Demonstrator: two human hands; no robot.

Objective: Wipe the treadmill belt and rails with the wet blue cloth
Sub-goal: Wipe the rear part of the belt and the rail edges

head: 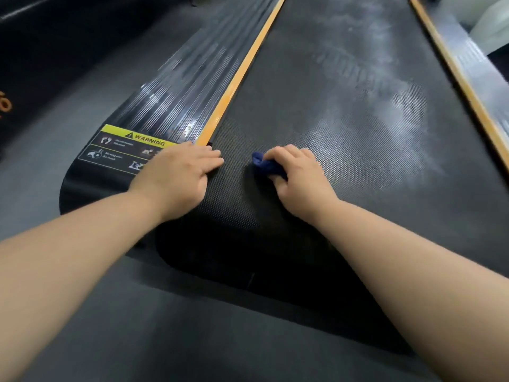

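The black textured treadmill belt (330,111) runs away from me, with pale dusty or wet smears on its right half. My right hand (298,175) presses a bunched dark blue cloth (265,165) onto the belt near its rear end. My left hand (179,175) lies flat, fingers apart, across the rear of the left rail (176,86) and the belt's edge. An orange strip (242,70) borders the left rail. The right rail (473,67), ribbed and shiny, has its own orange strip (454,70).
A yellow and black warning label (124,150) sits on the left rail's rear end, partly under my left hand. Dark grey rubber flooring (137,326) surrounds the treadmill. A white object (493,26) stands at the far right.
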